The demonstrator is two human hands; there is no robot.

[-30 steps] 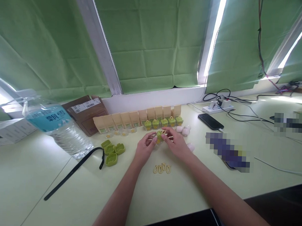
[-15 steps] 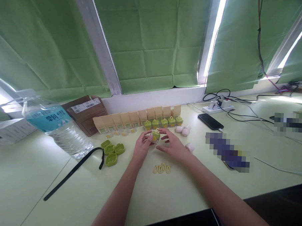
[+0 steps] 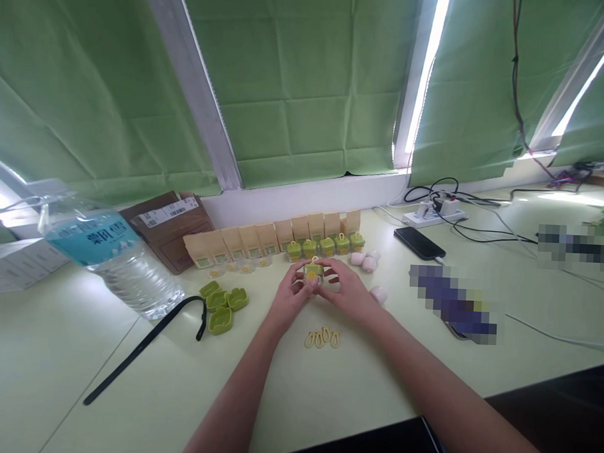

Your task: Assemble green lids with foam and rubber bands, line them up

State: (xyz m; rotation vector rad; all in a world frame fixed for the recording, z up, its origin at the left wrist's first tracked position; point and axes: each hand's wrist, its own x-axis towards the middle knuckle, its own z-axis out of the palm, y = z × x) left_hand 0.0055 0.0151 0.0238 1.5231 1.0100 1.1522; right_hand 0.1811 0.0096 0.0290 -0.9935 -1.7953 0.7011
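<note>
Between my hands, above the table, is a small clear container with a green lid [image 3: 313, 272], a yellow ring on its top and a yellow spot on its front. My left hand [image 3: 293, 296] grips it from the left, and my right hand [image 3: 346, 290] has its fingers on the right side. Several yellow loops [image 3: 322, 338] lie on the table below my hands. To the left are several loose green lids [image 3: 221, 320]. Behind my hands stands a row of finished-looking green-lidded containers [image 3: 326, 246]. Pale pink pieces [image 3: 369, 261] lie to the right.
Brown paper packets [image 3: 266, 237] line the back, with clear cups [image 3: 245, 267] before them. A large water bottle [image 3: 125, 259], a cardboard box [image 3: 169, 227] and a black strap [image 3: 146, 346] are at left. A phone [image 3: 420, 244] and power strip [image 3: 435, 217] are at right.
My right hand has closed in on the container, its fingers now against it. The container has turned more upright, its front facing me.
</note>
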